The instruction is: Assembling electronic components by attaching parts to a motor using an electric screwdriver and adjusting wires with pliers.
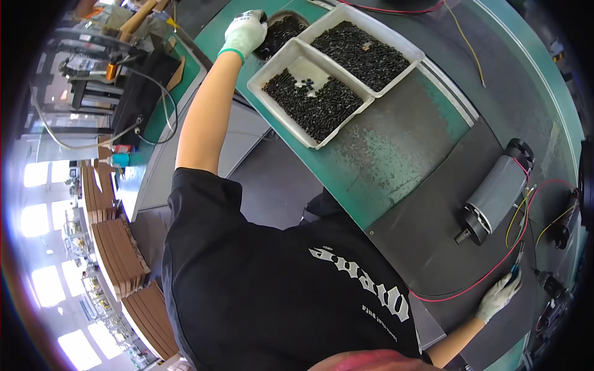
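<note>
My left hand (pixel 244 34), in a white glove with a green cuff, reaches to the left rim of a round bowl (pixel 281 34) of small black parts. Its fingers are curled together, and what they hold, if anything, is hidden. Just right of the bowl, two joined white plastic trays (pixel 312 143) carry many small black cylindrical pieces. My right hand (pixel 500 295), gloved too, is closed round a slim tool with a blue part (pixel 516 264) at the lower right. A grey motor-like cylinder (pixel 499 193) with black ends and wires lies beyond that hand.
A dark mat (pixel 445 247) covers part of the worn green bench (pixel 371 167). Red, black and yellow wires (pixel 489 278) trail over it. Black tools (pixel 550 284) lie at the right edge. Left of me stand a machine with cables (pixel 108 93) and stacked brown cardboard (pixel 120 247).
</note>
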`<state>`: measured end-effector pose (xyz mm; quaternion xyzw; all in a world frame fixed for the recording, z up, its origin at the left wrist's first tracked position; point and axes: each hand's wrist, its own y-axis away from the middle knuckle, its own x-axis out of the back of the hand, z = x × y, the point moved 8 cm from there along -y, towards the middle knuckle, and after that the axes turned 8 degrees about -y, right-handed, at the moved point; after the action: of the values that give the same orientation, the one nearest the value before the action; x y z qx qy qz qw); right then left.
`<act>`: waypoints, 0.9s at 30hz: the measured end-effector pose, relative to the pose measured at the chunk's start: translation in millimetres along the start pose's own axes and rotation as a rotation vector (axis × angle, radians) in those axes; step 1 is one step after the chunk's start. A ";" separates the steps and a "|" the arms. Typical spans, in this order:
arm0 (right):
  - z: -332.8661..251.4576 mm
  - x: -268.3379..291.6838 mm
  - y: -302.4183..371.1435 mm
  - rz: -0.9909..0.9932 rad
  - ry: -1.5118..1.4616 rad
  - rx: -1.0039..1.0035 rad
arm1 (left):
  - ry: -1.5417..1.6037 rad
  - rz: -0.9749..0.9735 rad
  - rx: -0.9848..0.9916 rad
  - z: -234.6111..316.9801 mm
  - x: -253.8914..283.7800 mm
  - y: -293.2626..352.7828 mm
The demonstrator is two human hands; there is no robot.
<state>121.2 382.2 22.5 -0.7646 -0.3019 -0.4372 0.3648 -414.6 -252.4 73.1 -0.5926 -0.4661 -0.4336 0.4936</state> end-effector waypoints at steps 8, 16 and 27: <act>50.4 3.7 35.3 0.035 0.324 -0.020 | -0.213 -0.014 -0.020 32.3 -10.5 -16.0; -8.6 22.8 6.7 0.169 -0.004 -0.220 | -0.184 0.074 -0.417 -85.9 -95.6 -101.9; -6.3 22.5 12.0 0.185 0.034 -0.284 | 0.057 0.119 -0.250 3.0 10.7 -12.8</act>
<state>137.5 373.5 41.3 -0.8257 -0.1590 -0.4527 0.2966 -424.9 -247.1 85.4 -0.6632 -0.3584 -0.4751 0.4539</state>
